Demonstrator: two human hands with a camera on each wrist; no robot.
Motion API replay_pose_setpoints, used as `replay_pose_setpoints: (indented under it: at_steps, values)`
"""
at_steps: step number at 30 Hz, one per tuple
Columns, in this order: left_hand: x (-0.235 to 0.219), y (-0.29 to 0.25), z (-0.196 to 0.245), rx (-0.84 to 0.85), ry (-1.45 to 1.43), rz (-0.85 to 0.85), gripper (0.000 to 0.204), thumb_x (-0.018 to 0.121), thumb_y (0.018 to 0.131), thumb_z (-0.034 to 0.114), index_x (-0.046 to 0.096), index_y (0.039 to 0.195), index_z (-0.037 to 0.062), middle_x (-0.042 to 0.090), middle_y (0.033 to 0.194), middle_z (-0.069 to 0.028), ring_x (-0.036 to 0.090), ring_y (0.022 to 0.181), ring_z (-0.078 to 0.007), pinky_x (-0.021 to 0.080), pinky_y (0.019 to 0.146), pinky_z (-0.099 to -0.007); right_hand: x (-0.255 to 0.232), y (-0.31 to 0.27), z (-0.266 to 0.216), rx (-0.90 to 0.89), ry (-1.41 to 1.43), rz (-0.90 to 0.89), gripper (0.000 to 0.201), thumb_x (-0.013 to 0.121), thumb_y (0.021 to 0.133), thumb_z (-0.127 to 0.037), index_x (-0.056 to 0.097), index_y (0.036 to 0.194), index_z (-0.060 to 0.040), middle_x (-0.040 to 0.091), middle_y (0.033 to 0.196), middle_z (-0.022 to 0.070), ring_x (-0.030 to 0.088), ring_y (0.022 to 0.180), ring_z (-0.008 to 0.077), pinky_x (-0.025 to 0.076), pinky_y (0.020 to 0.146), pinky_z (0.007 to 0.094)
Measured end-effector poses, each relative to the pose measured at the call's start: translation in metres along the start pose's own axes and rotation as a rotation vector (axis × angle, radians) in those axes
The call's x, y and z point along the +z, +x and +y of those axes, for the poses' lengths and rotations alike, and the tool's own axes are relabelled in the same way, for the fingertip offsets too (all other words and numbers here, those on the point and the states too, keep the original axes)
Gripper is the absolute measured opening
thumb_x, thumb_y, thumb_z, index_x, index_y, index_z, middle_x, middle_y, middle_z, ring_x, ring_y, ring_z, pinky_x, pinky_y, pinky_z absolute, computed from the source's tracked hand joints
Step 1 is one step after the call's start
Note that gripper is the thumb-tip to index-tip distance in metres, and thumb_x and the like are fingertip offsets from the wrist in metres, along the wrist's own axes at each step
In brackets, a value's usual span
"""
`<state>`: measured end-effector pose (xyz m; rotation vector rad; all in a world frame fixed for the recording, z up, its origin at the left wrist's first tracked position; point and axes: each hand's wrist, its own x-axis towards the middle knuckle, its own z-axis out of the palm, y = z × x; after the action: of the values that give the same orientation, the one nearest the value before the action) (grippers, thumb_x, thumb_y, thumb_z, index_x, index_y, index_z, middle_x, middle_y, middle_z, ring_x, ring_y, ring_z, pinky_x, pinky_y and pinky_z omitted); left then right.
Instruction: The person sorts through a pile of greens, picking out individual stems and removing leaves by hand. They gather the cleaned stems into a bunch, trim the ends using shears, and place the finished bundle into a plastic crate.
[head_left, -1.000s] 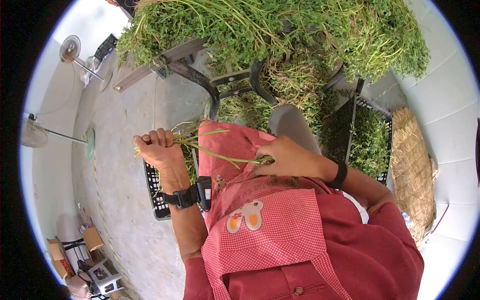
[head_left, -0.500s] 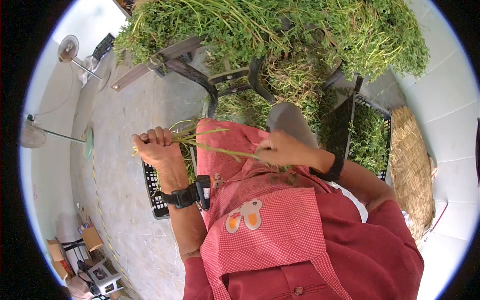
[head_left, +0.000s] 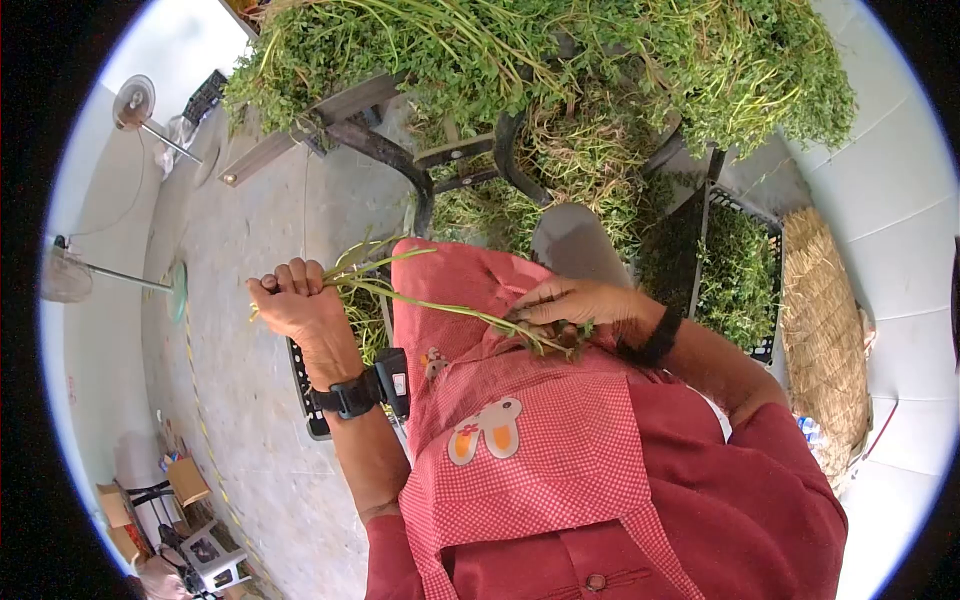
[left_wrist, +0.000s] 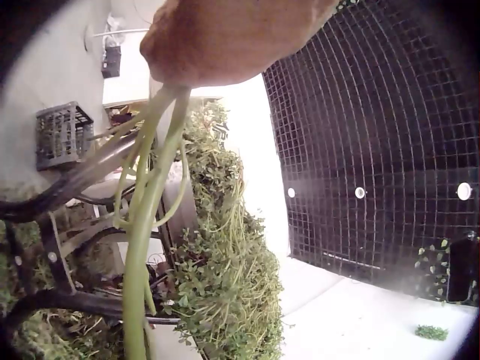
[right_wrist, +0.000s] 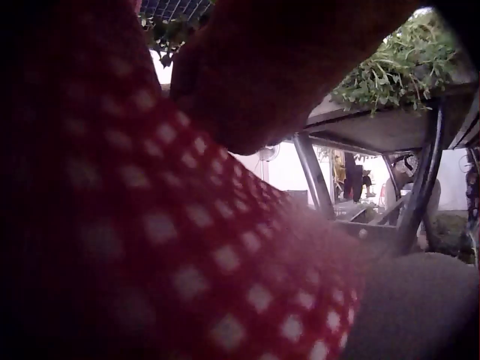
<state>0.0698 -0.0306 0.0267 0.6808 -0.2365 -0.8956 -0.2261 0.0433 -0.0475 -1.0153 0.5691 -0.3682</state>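
Observation:
In the head view my left hand (head_left: 298, 303) grips a small bunch of long green stems (head_left: 365, 280), fingers curled round them, out to the left of the lap. The left wrist view shows the stems (left_wrist: 146, 217) hanging thick and bare below the hand (left_wrist: 232, 41). One long stem stretches across the red checked apron (head_left: 520, 440) to my right hand (head_left: 580, 303). There the fingers hold its leafy end (head_left: 560, 342), with leaves showing below them. The right wrist view has the right hand (right_wrist: 247, 90) dark against the apron, its fingertips hidden.
A table piled with leafy greens (head_left: 480, 60) stands in front, its dark curved legs (head_left: 390, 150) near the knees. More greens lie underneath. A black crate of greens (head_left: 740, 280) and a straw bundle (head_left: 825, 340) are at the right; fans (head_left: 135, 100) stand at the left.
My left hand has shifted slightly left with the stems. The right hand moved up off the leafy end, then came back over it with fingers stretched further, and more leaves now show.

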Motion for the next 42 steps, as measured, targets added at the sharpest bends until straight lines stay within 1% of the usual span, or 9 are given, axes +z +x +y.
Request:
replay_pose_setpoints:
  at_steps: [6, 18, 20, 24, 27, 33, 36, 39, 42]
  values:
    - [0.001, 0.0, -0.001, -0.003, -0.004, 0.022, 0.026, 0.044, 0.082, 0.022, 0.031, 0.061, 0.0147, 0.021, 0.048, 0.0034, 0.015, 0.041, -0.0096, 0.015, 0.037, -0.0242, 0.009, 0.001, -0.001, 0.083, 0.127, -0.112, 0.034, 0.052, 0.09, -0.031, 0.058, 0.11, -0.004, 0.059, 0.084, -0.0064, 0.051, 0.073, 0.0014, 0.041, 0.062, 0.0165]
    - [-0.017, 0.023, 0.009, 0.073, -0.095, -0.026, 0.026, 0.043, 0.081, 0.017, 0.026, 0.061, 0.0156, 0.017, 0.049, 0.0032, 0.013, 0.043, -0.0106, 0.013, 0.039, -0.0254, 0.005, -0.011, 0.015, -0.02, -0.099, -0.079, 0.026, 0.049, 0.092, -0.028, 0.056, 0.101, -0.0046, 0.054, 0.081, -0.0044, 0.048, 0.072, 0.0038, 0.04, 0.063, 0.02]
    - [-0.013, 0.024, 0.023, 0.072, -0.077, -0.023, 0.027, 0.042, 0.082, 0.016, 0.025, 0.061, 0.0156, 0.017, 0.049, 0.0031, 0.013, 0.044, -0.0108, 0.013, 0.039, -0.0256, 0.004, -0.03, 0.004, 0.021, -0.137, 0.103, 0.026, 0.05, 0.092, -0.028, 0.057, 0.102, -0.0051, 0.053, 0.079, -0.0058, 0.046, 0.069, 0.0027, 0.039, 0.059, 0.0195]
    - [-0.004, 0.013, 0.02, 0.068, -0.057, 0.045, 0.027, 0.04, 0.084, 0.015, 0.024, 0.062, 0.0147, 0.016, 0.05, 0.0028, 0.013, 0.044, -0.0108, 0.014, 0.039, -0.0255, -0.011, -0.026, 0.012, 0.062, -0.079, 0.106, 0.026, 0.051, 0.091, -0.028, 0.059, 0.102, -0.0058, 0.053, 0.081, -0.0065, 0.046, 0.071, 0.0022, 0.038, 0.06, 0.0187]
    - [-0.009, 0.011, 0.015, 0.072, -0.03, 0.051, 0.028, 0.039, 0.085, 0.018, 0.024, 0.063, 0.0144, 0.017, 0.051, 0.0024, 0.014, 0.044, -0.0105, 0.014, 0.039, -0.0253, -0.005, -0.013, 0.017, -0.1, -0.146, 0.146, 0.027, 0.051, 0.091, -0.026, 0.057, 0.104, -0.0026, 0.055, 0.08, -0.0033, 0.045, 0.064, 0.0036, 0.037, 0.055, 0.019]
    - [-0.012, 0.012, 0.016, 0.087, -0.026, 0.037, 0.027, 0.04, 0.084, 0.017, 0.025, 0.063, 0.0142, 0.019, 0.051, 0.0023, 0.015, 0.044, -0.0103, 0.014, 0.038, -0.0252, 0.017, -0.01, -0.012, 0.061, -0.106, 0.01, 0.033, 0.05, 0.092, -0.027, 0.056, 0.111, -0.0006, 0.058, 0.085, -0.0028, 0.051, 0.073, 0.0045, 0.043, 0.063, 0.0206]
    - [-0.01, 0.009, 0.015, 0.091, -0.006, 0.047, 0.027, 0.04, 0.085, 0.019, 0.026, 0.062, 0.0138, 0.019, 0.051, 0.0022, 0.015, 0.043, -0.0103, 0.014, 0.038, -0.0253, 0.032, -0.009, -0.023, -0.058, -0.183, -0.11, 0.032, 0.052, 0.09, -0.033, 0.062, 0.103, -0.0051, 0.058, 0.086, -0.0048, 0.049, 0.071, 0.0028, 0.042, 0.063, 0.0198]
    - [-0.02, 0.014, 0.013, 0.037, -0.099, 0.031, 0.028, 0.04, 0.086, 0.023, 0.027, 0.062, 0.014, 0.019, 0.051, 0.002, 0.015, 0.042, -0.0104, 0.014, 0.037, -0.0252, 0.041, -0.008, -0.036, 0.02, -0.348, -0.035, 0.03, 0.057, 0.087, -0.025, 0.061, 0.103, -0.0004, 0.061, 0.085, -0.0018, 0.052, 0.074, 0.0035, 0.043, 0.067, 0.0213]
    - [-0.015, 0.009, 0.015, 0.067, -0.078, 0.063, 0.032, 0.039, 0.088, 0.029, 0.029, 0.061, 0.0148, 0.02, 0.049, 0.0025, 0.015, 0.04, -0.0104, 0.014, 0.036, -0.0252, 0.032, -0.002, -0.019, -0.137, -0.368, 0.067, 0.032, 0.056, 0.087, -0.028, 0.061, 0.101, 0.0007, 0.06, 0.08, -0.0023, 0.052, 0.072, 0.0039, 0.043, 0.065, 0.0211]
